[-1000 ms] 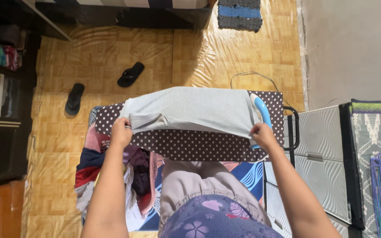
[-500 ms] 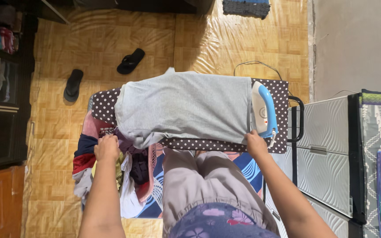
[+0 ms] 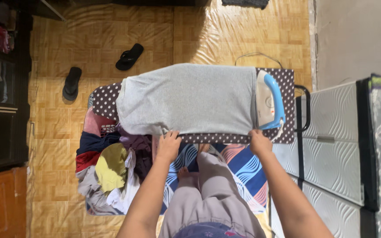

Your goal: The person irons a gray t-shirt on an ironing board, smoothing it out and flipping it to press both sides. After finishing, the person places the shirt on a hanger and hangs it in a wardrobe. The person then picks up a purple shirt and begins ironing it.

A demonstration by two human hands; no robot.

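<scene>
Am holding grey shirt (image 3: 190,99) flat on dotted board (image 3: 283,79); left hand (image 3: 169,146) pinching near hem mid-edge, right hand (image 3: 259,142) closed on near right corner, grip there possibly just pressing, fingers hidden. Iron (image 3: 270,103) standing just beside right hand, touching shirt edge. Am judging best to pull hem taut evenly, keeping knuckles off iron. Laundry pile (image 3: 111,167) lying below board

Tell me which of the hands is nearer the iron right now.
Right. The right hand grips the grey garment's near edge just below the blue-and-white iron. The left hand holds the same edge near the board's middle, well left of it.
</scene>
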